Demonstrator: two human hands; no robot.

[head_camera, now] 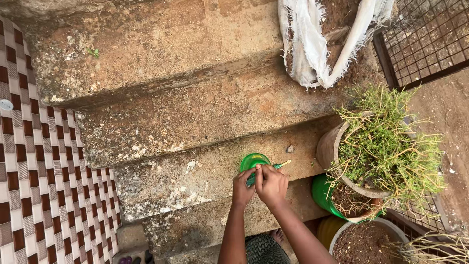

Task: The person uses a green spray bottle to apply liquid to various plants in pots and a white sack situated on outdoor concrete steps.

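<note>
Both hands, left hand (243, 187) and right hand (270, 184), close their fingers around a green spray bottle (255, 164) above stone steps (195, 117); a steady, upright hold seems wise.

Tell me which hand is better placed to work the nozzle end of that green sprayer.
Right, probably. The right hand already wraps the green sprayer at its head, fingers closest to the pale nozzle tip that juts toward the potted plant. The left hand grips lower, steadying it.
</note>
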